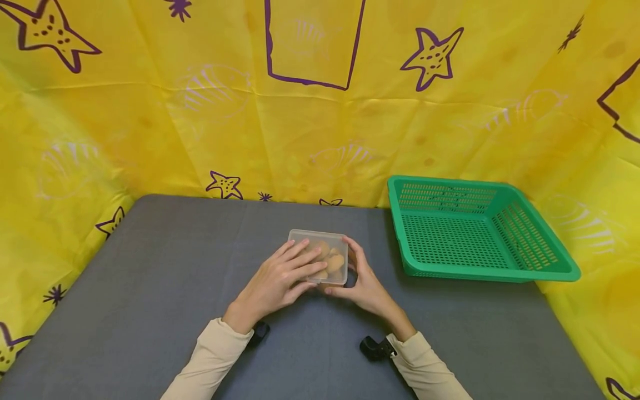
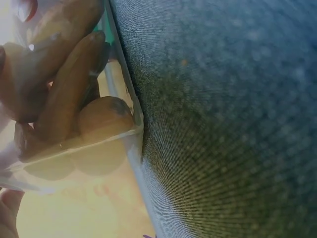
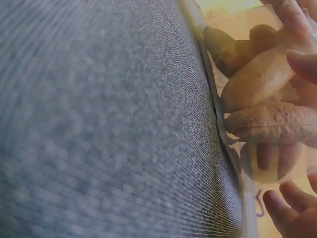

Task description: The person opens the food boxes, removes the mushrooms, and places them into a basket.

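A clear plastic box point(image 1: 314, 235) with a translucent lid stands on the grey-covered table, near its middle. Through its walls show several brown, oblong, potato-like pieces point(image 3: 260, 79), some smooth and one wrinkled, piled on each other. My left hand point(image 1: 280, 278) lies across the lid from the left, fingers nearly straight and thumb near the front edge. From the right, my right hand point(image 1: 367, 286) holds the box, its fingers round the right side and its thumb at the front. The left wrist view shows the pieces point(image 2: 74, 89) close to the front wall.
A green slotted plastic basket point(image 1: 500, 273) stands at the back right of the grey table point(image 1: 150, 289). Behind and beside the table hangs a yellow cloth point(image 1: 280, 139) with starfish and fish drawings. Black wrist devices point(image 1: 376, 349) sit below both hands.
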A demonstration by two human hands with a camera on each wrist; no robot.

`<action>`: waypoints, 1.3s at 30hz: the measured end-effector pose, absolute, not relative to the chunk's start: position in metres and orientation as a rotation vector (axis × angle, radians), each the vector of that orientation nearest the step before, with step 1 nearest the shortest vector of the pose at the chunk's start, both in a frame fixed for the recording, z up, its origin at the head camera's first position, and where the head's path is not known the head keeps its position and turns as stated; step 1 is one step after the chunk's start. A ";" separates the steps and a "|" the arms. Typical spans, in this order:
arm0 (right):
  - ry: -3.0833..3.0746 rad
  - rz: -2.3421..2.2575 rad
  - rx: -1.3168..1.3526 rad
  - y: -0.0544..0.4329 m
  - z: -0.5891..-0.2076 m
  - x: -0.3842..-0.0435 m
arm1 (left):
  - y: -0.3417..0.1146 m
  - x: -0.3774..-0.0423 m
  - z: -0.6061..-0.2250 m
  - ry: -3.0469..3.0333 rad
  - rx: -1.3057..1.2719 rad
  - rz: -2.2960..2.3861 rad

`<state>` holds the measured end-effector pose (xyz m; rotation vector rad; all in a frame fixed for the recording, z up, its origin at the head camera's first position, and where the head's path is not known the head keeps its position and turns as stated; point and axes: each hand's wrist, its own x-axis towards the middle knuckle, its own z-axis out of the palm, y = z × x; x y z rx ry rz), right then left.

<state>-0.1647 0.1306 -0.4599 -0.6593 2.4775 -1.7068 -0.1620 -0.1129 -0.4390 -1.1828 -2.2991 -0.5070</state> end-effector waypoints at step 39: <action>2.457 -1.679 -0.640 0.135 -0.460 -0.168 | -0.109 -0.162 -0.438 -2.223 -1.203 -0.457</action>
